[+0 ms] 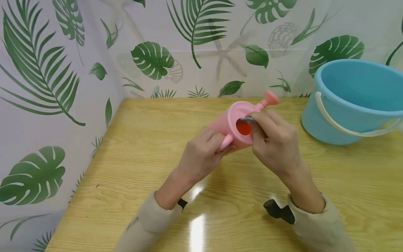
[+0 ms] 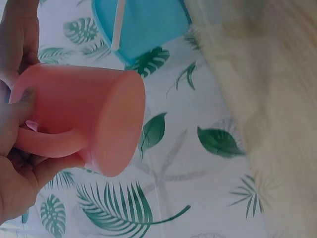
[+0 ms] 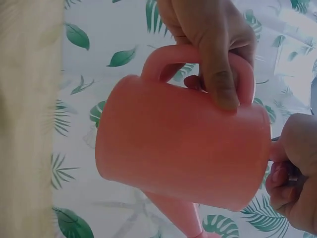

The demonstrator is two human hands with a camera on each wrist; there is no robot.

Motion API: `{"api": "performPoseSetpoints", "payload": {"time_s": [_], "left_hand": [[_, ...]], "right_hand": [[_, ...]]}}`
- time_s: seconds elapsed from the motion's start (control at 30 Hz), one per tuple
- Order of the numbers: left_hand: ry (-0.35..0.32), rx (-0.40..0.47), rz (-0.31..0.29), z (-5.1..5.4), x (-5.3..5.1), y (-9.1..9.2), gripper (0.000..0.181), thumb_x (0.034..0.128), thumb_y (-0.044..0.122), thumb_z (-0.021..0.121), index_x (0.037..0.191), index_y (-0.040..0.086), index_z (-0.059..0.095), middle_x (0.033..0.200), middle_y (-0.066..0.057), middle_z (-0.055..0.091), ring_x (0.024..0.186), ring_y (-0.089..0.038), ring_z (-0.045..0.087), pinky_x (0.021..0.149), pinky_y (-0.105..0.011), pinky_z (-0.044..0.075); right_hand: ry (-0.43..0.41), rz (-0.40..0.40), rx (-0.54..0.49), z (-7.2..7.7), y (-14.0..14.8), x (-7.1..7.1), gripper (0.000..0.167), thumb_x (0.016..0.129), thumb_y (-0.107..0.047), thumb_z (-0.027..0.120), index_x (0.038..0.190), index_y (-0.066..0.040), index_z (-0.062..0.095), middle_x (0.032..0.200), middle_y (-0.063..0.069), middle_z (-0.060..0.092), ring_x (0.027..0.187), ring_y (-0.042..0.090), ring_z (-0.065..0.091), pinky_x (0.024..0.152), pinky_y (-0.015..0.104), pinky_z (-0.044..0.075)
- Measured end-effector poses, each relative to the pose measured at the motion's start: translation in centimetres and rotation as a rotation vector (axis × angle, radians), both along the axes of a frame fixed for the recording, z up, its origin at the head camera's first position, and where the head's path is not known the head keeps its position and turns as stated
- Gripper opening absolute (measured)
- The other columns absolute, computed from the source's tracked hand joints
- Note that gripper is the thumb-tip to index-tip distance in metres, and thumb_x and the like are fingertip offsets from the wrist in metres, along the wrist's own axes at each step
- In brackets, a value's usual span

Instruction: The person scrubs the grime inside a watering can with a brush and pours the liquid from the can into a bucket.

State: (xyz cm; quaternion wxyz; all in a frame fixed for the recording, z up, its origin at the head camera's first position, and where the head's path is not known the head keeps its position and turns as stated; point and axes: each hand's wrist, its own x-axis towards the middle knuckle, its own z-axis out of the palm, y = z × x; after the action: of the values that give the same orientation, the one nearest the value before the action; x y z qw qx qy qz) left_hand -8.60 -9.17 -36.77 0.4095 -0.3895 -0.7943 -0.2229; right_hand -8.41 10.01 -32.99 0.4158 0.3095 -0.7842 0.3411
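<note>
The head view is showing work that appears midway: the pink watering can (image 1: 221, 120) is hanging above the wooden surface (image 1: 151, 140), just off the picture's centre toward 3 o'clock, and is tilting its mouth toward the person. At 8 o'clock from that mouth, the left hand (image 1: 199, 152) is holding a closed grip, fingers curling through the handle (image 1: 226, 141). At 4 o'clock, the right hand (image 1: 278, 141) is pinching a small grey-blue piece (image 1: 248, 119), its grip nearly closed, and the piece is reaching over the opening. Raising the can and bringing the piece to its mouth are looking done; finishing with the piece and setting the can down are probably remaining, though nothing is showing whether the piece is going in or coming out. Inside the can, orange-red is showing, and I am not managing to tell wall from contents. The spout (image 1: 271, 98) is pointing toward nearly 2 o'clock. Beyond the right hand, toward 2 o'clock, the blue bucket (image 1: 327, 133) is standing upright on the surface, showing only inner wall; its floor is hiding, so any contents are escaping judgement.
</note>
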Motion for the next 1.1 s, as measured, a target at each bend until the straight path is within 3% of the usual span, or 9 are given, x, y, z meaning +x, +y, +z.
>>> {"api": "performPoseSetpoints", "payload": {"time_s": [0.2, 0.33, 0.53, 0.73, 0.9, 1.1], "left_hand": [[0.001, 0.008, 0.020, 0.5, -1.9, -0.4, 0.037, 0.0795, 0.025, 0.083, 0.073, 0.007, 0.051, 0.072, -0.006, 0.052, 0.073, -0.021, 0.055, 0.065, -0.026, 0.051], [0.014, 0.007, 0.047, 0.4, -2.7, -0.3, 0.039, 0.0797, 0.026, 0.083, 0.073, 0.007, 0.050, 0.071, -0.006, 0.051, 0.071, -0.021, 0.052, 0.063, -0.026, 0.050], [0.015, 0.022, 0.063, -0.1, -2.9, -0.4, 0.041, 0.0781, 0.025, 0.085, 0.073, 0.007, 0.048, 0.070, -0.006, 0.050, 0.069, -0.020, 0.051, 0.058, -0.026, 0.050], [-0.006, 0.007, 0.081, -0.7, -2.9, -0.7, 0.042, 0.0786, 0.025, 0.084, 0.072, 0.008, 0.047, 0.070, -0.005, 0.048, 0.068, -0.020, 0.050, 0.053, -0.025, 0.047], [-0.015, -0.026, 0.106, -0.8, -2.8, -0.9, 0.042, 0.0789, 0.027, 0.083, 0.071, 0.008, 0.046, 0.068, -0.004, 0.047, 0.066, -0.019, 0.048, 0.045, -0.024, 0.040], [-0.020, -0.019, 0.096, -0.4, -3.4, -0.7, 0.041, 0.0793, 0.027, 0.082, 0.073, 0.008, 0.047, 0.069, -0.004, 0.048, 0.067, -0.019, 0.050, 0.047, -0.024, 0.043]], "right_hand": [[-0.020, -0.053, -0.076, 0.2, -0.4, -1.1, 0.008, 0.091, 0.005, 0.060, 0.093, 0.008, 0.066, 0.070, 0.016, 0.052, 0.060, 0.022, 0.044, 0.057, 0.022, 0.034], [-0.081, -0.034, -0.134, 0.6, -0.7, -1.4, 0.007, 0.092, 0.004, 0.059, 0.090, 0.009, 0.065, 0.069, 0.014, 0.052, 0.060, 0.018, 0.041, 0.057, 0.021, 0.031], [-0.207, 0.059, -0.174, 0.8, -1.2, -2.2, 0.011, 0.091, 0.006, 0.058, 0.081, 0.006, 0.062, 0.061, 0.005, 0.046, 0.052, 0.011, 0.036, 0.049, 0.019, 0.028], [-0.299, 0.039, -0.160, 0.3, -0.9, -2.7, 0.021, 0.091, 0.005, 0.058, 0.071, 0.000, 0.056, 0.056, 0.000, 0.039, 0.047, 0.010, 0.033, 0.044, 0.021, 0.025], [-0.247, 0.047, -0.097, -0.4, -1.0, -3.4, 0.025, 0.088, 0.007, 0.061, 0.067, -0.003, 0.054, 0.058, 0.002, 0.040, 0.050, 0.011, 0.034, 0.047, 0.021, 0.027], [-0.046, 0.011, -0.078, -0.8, -1.7, -4.2, 0.013, 0.087, 0.008, 0.064, 0.076, 0.002, 0.063, 0.061, 0.008, 0.046, 0.055, 0.015, 0.038, 0.051, 0.024, 0.031]]}}
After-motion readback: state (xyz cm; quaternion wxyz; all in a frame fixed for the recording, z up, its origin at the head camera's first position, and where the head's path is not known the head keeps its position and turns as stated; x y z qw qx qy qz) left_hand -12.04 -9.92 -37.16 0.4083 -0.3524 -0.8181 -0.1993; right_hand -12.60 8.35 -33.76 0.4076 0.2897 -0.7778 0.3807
